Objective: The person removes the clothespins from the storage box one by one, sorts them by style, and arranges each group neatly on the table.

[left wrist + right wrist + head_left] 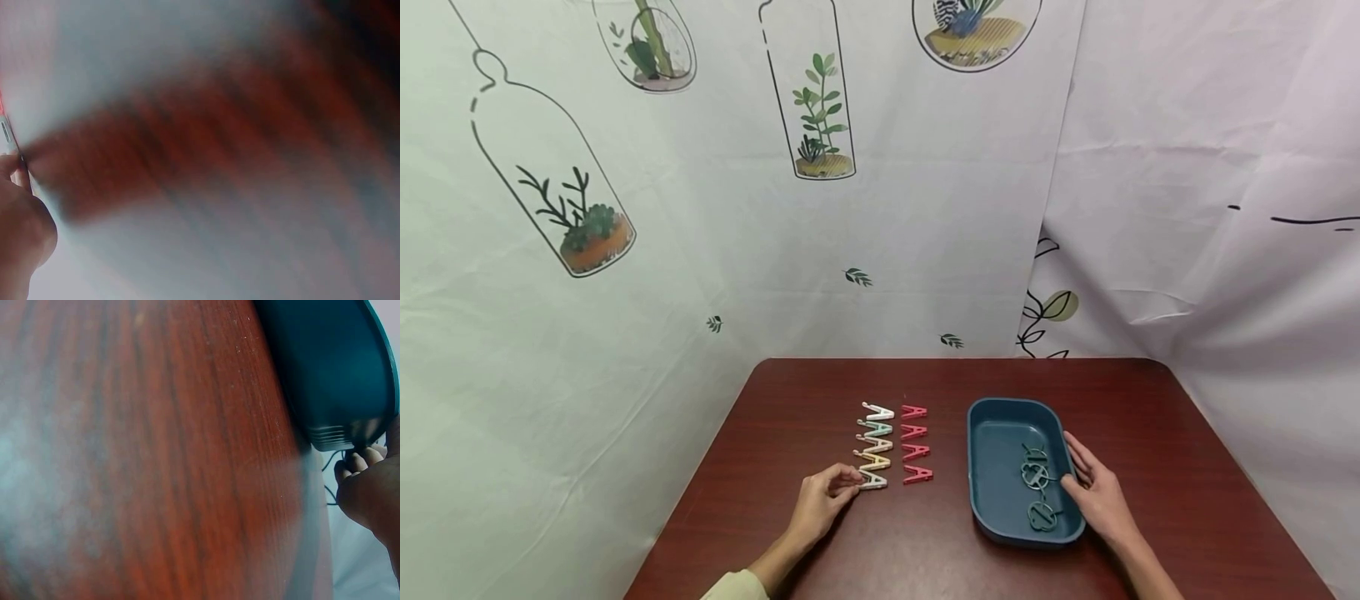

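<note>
In the head view, the left hand point(824, 503) pinches the end of a white clip point(874, 481), the nearest of a left column of pale clips. That column also has a yellow clip point(876, 461), a teal clip point(876, 428) and a white clip point(880, 412) at the far end. The right hand point(1099, 492) grips the right side of a blue tray point(987, 518), its thumb at the rim. Green wire-like pieces point(1042, 516) lie inside the tray. In the left wrist view, the left hand point(24, 228) is at the left edge; in the right wrist view, the right hand point(372, 487) touches the tray point(340, 369).
Several red clips point(916, 452) form a second column between the pale clips and the tray. The dark red table point(910, 554) has rounded far corners. Behind it hangs a white cloth point(925, 250) printed with plants in glass jars.
</note>
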Demonstrator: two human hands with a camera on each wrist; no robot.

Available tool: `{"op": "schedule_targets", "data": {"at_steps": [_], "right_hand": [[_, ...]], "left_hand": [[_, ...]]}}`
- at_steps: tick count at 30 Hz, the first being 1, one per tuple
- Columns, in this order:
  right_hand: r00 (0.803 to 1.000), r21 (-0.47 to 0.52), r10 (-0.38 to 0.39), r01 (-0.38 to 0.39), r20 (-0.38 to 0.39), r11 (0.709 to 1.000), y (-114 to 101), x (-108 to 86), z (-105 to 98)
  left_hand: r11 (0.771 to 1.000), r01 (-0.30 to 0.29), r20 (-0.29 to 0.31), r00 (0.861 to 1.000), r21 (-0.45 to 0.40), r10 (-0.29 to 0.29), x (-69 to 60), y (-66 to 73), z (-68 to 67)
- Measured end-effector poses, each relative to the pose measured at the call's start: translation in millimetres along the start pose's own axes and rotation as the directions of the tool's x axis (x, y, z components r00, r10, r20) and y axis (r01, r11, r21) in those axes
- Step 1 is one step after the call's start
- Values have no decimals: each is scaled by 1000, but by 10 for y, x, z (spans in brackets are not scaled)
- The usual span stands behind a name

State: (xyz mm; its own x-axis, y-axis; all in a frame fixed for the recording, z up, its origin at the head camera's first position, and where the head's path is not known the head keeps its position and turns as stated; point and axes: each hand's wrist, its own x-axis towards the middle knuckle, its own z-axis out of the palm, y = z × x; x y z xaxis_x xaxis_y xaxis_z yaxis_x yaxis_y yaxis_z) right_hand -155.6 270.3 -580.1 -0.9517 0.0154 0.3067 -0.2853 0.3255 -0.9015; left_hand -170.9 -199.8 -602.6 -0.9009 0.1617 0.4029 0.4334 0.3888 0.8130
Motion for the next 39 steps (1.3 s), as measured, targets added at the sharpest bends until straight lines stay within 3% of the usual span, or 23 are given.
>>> {"op": "schedule_targets", "data": {"at_steps": [5, 9, 13, 16, 23, 30, 39], "right_hand": [[1000, 10, -4, 4, -3, 1000, 4, -1, -4], [1000, 16, 7, -7, 5, 1000, 3, -1, -10], [1000, 9, 13, -13, 4, 1000, 0, 0, -14], [1000, 1, 14, -14, 4, 1000, 2, -2, -17], [1000, -14, 25, -25, 7, 1000, 10, 3, -22], [1000, -17, 8, -7, 6, 1000, 1, 9, -12], [1000, -12, 3, -3, 2, 1000, -11, 13, 2]], "left_hand": [[1000, -21, -12, 1000, -14, 21, 17, 12, -46], [1000, 7, -44, 999, 5, -6, 49, 6, -124], [993, 19, -99, 995, 114, -8, 109, -21, -239], [974, 31, -127, 992, 222, -3, 171, -24, -341], [941, 93, -102, 993, 326, -63, 327, 17, -486], [934, 78, -82, 995, 348, -53, 462, 80, -425], [927, 38, -71, 997, 373, -12, 825, 301, -166]]}}
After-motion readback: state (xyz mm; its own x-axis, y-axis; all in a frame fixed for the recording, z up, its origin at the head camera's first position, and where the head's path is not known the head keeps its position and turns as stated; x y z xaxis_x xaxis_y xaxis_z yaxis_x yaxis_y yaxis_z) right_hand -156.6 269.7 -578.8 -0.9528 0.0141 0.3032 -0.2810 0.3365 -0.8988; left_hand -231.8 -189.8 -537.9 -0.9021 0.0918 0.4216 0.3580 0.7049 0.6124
